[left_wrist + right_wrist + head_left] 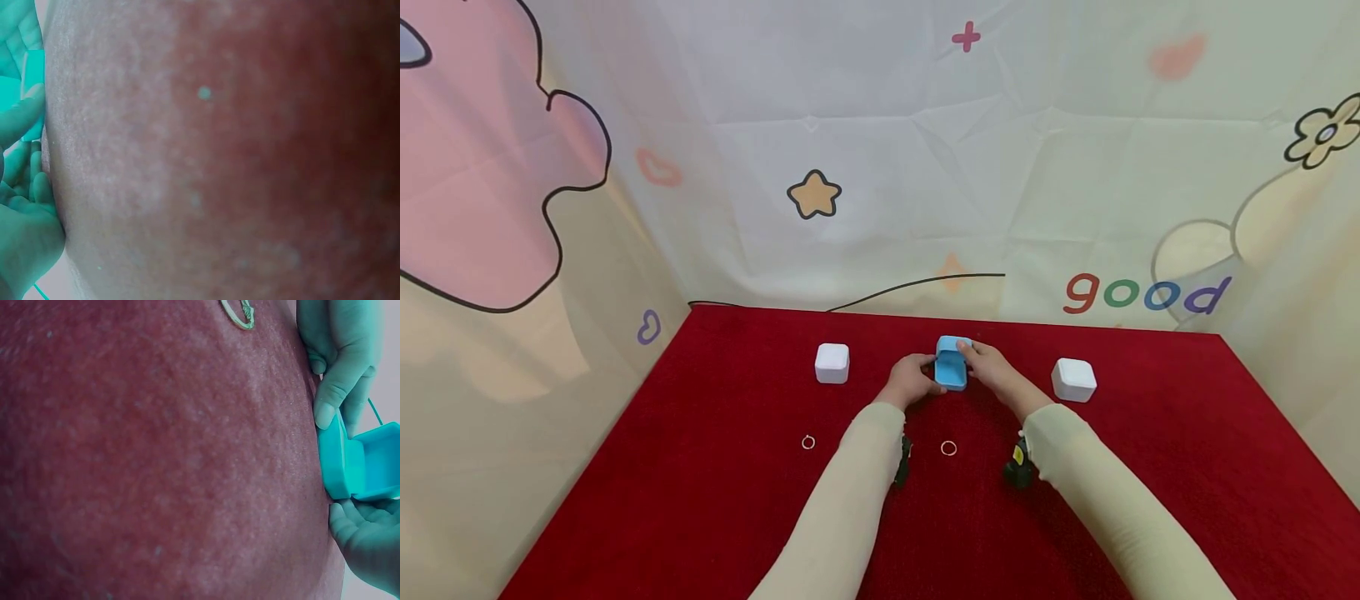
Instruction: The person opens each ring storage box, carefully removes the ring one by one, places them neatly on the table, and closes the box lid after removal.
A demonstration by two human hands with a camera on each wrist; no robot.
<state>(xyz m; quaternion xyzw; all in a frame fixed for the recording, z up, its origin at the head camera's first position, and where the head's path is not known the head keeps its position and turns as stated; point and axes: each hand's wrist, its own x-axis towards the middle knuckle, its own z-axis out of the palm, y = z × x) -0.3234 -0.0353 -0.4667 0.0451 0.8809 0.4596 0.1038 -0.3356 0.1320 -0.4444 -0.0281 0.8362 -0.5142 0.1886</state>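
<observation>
A light blue ring box (951, 372) stands with its lid raised on the red cloth, between both hands. My left hand (912, 381) holds the box from the left, its thumb at the front of the base. On the other side, my right hand (992, 367) grips the raised lid at its upper right corner. In the right wrist view the blue ring box (337, 464) shows at the right edge, hinged wide. Only part of the blue ring box (32, 69) appears in the left wrist view, with fingers across it.
White boxes stand on the red cloth (722, 467), one to the left (832, 364) and one to the right (1073, 380). Nearer to me lie two thin rings, a left ring (808, 442) and a middle ring (949, 448). A printed curtain (880, 233) hangs behind.
</observation>
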